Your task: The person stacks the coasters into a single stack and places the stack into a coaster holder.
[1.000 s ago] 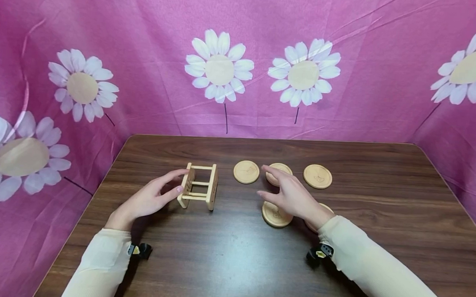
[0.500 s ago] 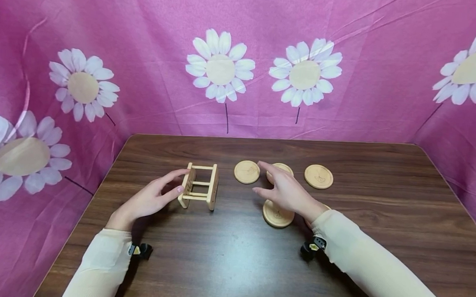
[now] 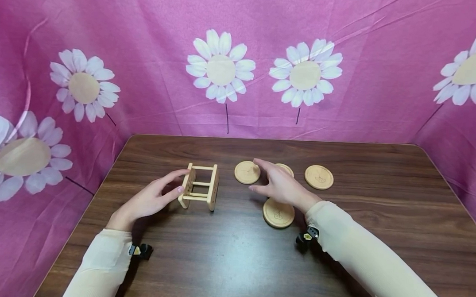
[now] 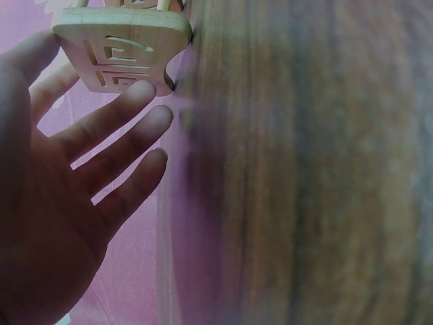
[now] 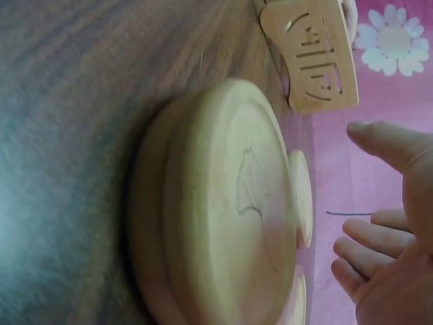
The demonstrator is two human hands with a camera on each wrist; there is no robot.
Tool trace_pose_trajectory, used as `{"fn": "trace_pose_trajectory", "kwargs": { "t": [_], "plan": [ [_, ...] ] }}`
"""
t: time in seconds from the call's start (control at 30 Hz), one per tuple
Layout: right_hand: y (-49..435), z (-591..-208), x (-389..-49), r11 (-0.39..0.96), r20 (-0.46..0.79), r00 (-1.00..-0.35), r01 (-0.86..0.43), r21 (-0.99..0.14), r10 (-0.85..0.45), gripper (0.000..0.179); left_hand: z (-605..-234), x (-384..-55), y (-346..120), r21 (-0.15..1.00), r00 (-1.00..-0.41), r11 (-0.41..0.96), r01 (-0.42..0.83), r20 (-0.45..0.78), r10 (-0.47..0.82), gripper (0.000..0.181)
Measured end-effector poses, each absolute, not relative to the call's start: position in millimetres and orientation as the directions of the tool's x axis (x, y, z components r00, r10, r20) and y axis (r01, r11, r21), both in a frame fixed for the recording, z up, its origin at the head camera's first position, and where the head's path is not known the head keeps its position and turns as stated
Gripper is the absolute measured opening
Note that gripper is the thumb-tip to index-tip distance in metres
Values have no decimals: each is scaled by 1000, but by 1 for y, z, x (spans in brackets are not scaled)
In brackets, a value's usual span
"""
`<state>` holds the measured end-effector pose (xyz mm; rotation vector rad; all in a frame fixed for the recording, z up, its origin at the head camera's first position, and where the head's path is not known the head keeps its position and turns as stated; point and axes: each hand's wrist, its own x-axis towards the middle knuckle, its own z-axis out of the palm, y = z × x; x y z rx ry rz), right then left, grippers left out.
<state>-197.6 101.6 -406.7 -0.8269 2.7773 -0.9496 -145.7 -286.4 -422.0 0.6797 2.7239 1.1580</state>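
Your sleeved forearms [image 3: 370,256] slanted inward over the tabletop [image 3: 224,272]; your left hand [image 3: 152,198], fingers spread, touched the left side of the wooden rack [image 3: 212,183]; your right hand [image 3: 281,185], thumb and fingers apart, hovered over the wooden discs [image 3: 278,214]

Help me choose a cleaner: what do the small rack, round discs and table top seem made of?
Small rack: probably wood or bamboo, smooth; pale tan with panels cut through.
Round discs: likely the same, satin; matching colour, fine leaf lines on one.
Table top: wood or printed laminate, somewhat glossy; dark streaked grain, bright reflection.
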Motion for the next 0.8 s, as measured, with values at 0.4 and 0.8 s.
{"fn": "trace_pose_trajectory", "kwargs": {
  "t": [0.4, 0.8],
  "plan": [
    [93, -409, -210, 700, 35, -842, -470, -537, -538, 84, -421, -146, -287, 711, -895, 607, 356, 71, 441, 52],
    [90, -413, -218, 703, -13, -838, -450, -551, -546, 87, -424, -146, -288, 713, -896, 609, 349, 65, 438, 52]
  ]
}}
